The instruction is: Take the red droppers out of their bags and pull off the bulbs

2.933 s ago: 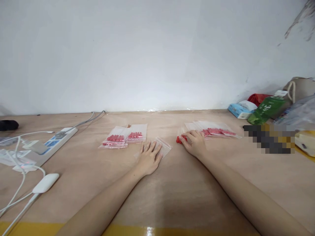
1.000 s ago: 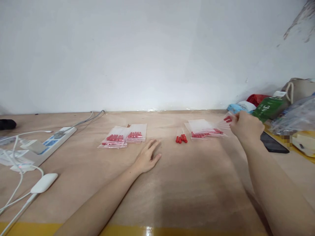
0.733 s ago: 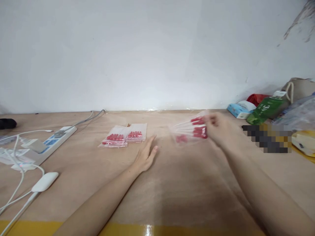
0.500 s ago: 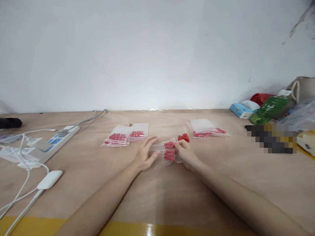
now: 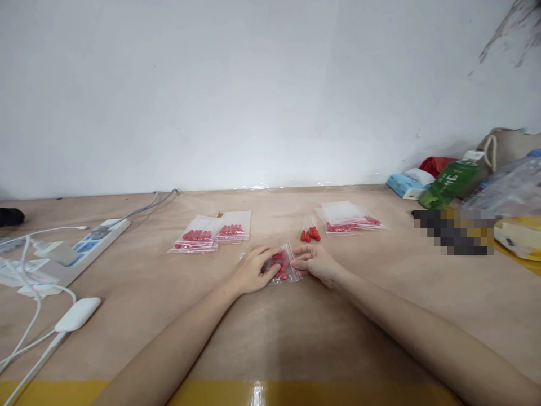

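Right in the middle of the table (image 5: pixel 363 316), a small bag (image 5: pixel 284 267) of clear plastic lies flat with red pieces showing inside it. Both hands meet on it. The left hand (image 5: pixel 252 270) rests palm down on the bag's left part, its fingers loosely spread and pressing on top, gripping nothing. The right hand (image 5: pixel 315 261) is curled at the bag's right edge, with thumb and fingertips pinched on the plastic.

Just beyond the right hand, a few loose red pieces (image 5: pixel 310 234) lie on the wood. Farther right sits a pile of filled bags (image 5: pixel 344 216); another pile (image 5: pixel 213 232) lies on the far left side of the hands. A power strip (image 5: pixel 95 239) with white cables sits at the left edge.
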`<control>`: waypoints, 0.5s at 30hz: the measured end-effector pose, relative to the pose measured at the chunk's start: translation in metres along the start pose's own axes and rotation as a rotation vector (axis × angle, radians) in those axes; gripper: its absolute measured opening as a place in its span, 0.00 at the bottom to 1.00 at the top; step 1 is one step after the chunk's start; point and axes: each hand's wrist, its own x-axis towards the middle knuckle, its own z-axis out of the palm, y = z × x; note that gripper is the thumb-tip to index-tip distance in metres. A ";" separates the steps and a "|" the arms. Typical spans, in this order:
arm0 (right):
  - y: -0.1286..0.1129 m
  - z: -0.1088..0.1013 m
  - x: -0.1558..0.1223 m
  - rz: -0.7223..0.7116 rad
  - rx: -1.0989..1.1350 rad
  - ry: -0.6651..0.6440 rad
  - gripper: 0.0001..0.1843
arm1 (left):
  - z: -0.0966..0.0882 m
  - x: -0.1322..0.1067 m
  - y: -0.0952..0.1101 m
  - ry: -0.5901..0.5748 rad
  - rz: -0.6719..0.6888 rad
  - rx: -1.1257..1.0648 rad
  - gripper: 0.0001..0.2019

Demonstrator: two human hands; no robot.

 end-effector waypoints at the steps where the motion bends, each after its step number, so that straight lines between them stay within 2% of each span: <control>1: 0.003 0.001 0.001 -0.021 -0.008 0.005 0.18 | 0.001 0.001 0.001 0.008 -0.009 0.014 0.19; 11: 0.016 0.008 0.000 -0.258 -0.045 -0.048 0.32 | 0.011 0.006 0.000 0.006 0.173 0.105 0.18; 15: 0.019 0.011 -0.001 -0.297 -0.013 -0.076 0.32 | 0.012 0.007 -0.005 0.059 0.212 0.106 0.15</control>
